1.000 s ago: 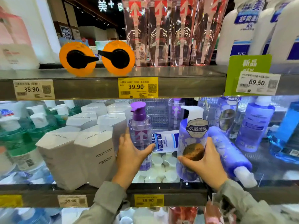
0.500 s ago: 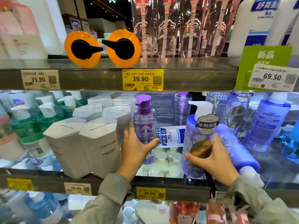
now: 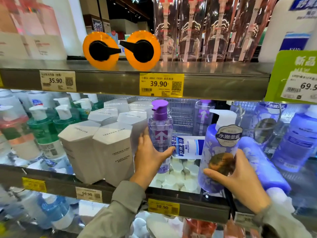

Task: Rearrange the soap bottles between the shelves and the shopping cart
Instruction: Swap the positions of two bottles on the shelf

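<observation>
Store shelf, middle tier. Your left hand wraps the clear purple-pump bottle, upright just beside the white boxes. Your right hand grips the lavender pump bottle, upright at the shelf's front edge, a fallen lavender bottle just right of that hand.

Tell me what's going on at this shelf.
A person is handling two soap bottles at the middle shelf. The left hand grips a clear bottle with a purple pump; the right hand grips a lavender bottle with a white pump. Both are upright; no cart is in view.
</observation>
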Motion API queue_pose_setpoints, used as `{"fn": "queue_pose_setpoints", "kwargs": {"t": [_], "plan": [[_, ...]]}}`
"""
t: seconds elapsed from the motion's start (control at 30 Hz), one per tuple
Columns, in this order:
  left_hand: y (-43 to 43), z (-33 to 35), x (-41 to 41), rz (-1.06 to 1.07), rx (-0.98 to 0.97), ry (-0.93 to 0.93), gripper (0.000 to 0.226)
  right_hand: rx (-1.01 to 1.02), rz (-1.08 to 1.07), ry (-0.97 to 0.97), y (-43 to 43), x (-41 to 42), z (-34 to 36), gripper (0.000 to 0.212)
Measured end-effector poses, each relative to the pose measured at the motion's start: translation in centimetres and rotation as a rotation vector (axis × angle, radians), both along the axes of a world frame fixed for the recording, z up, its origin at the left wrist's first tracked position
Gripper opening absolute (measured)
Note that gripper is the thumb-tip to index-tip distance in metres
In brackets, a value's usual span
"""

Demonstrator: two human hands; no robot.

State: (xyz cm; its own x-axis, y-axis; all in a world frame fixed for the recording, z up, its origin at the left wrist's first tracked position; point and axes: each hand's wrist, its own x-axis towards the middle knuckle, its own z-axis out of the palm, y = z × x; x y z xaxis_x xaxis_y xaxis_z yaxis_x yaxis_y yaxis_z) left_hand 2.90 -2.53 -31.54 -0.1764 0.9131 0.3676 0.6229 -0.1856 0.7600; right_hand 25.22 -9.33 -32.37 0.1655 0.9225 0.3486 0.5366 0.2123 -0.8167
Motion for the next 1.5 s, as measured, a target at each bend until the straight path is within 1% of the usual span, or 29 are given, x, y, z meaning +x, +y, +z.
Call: {"fn": "queue_pose_setpoints", "kwargs": {"t": [0.1,0.17,0.27,0.3,0.33,0.37,0.47,0.57,0.63,0.8,0.87,0.97,1.03,1.13,1.37,1.43,1.5], "plan": [[0.3,-0.1,-0.2,-0.014,-0.011,-0.009,0.095,-0.101,-0.018,-0.082,-0.7,0.4,0.7,0.057],[0.4,0.0,-0.3,-0.026,0.003,-0.011,0.095,-0.201,-0.054,-0.208,-1.4,0.4,1.3,0.054],[0.6,-0.1,-0.4,-0.041,0.001,-0.006,0.096,-0.494,-0.067,-0.485,-2.7,0.3,2.8,0.057],[0.5,0.0,-0.5,-0.044,-0.002,-0.007,0.097,-0.566,-0.038,-0.517,-3.1,0.2,3.3,0.061],[0.5,0.0,-0.5,-0.05,0.0,-0.009,0.096,-0.609,-0.013,-0.505,-3.5,0.0,3.6,0.064],[0.5,0.1,-0.6,-0.057,0.004,-0.008,0.095,-0.615,0.004,-0.462,-3.7,-0.5,3.9,0.063],[0.5,0.3,-0.7,-0.093,0.001,-0.003,0.093,-0.552,0.035,-0.297,-3.6,-2.6,3.7,0.056],[0.6,0.3,-0.8,-0.107,0.001,-0.013,0.092,-0.467,0.04,-0.196,-2.7,-4.2,3.2,0.036],[0.7,0.2,-0.8,-0.112,0.008,-0.026,0.091,-0.4,-0.002,-0.151,-2.3,-4.5,2.8,0.027],[1.2,0.2,-0.8,-0.098,0.003,-0.013,0.092,-0.325,-0.06,-0.079,-1.8,-4.8,1.7,0.022],[1.4,0.2,-0.7,-0.092,-0.005,-0.008,0.092,-0.325,-0.063,-0.067,-1.5,-4.9,1.5,0.02],[1.5,0.0,-0.7,-0.077,0.012,-0.003,0.093,-0.348,-0.066,-0.019,-1.1,-4.9,1.4,0.011],[1.5,0.0,-0.7,-0.074,0.026,-0.007,0.094,-0.358,-0.06,-0.025,-0.8,-4.8,1.2,0.007],[1.4,0.0,-0.6,-0.073,0.036,-0.025,0.093,-0.377,-0.054,-0.037,-0.4,-4.9,1.1,0.012],[1.1,0.3,-0.6,-0.09,0.058,-0.031,0.091,-0.421,-0.023,-0.052,-0.2,-4.0,1.3,0.008],[1.2,0.3,-0.6,-0.083,0.047,-0.025,0.093,-0.451,-0.001,-0.109,0.1,-3.9,1.5,0.019],[1.3,0.2,-0.6,-0.075,0.036,-0.019,0.094,-0.488,0.044,-0.228,0.7,-4.3,1.8,0.035]]}}
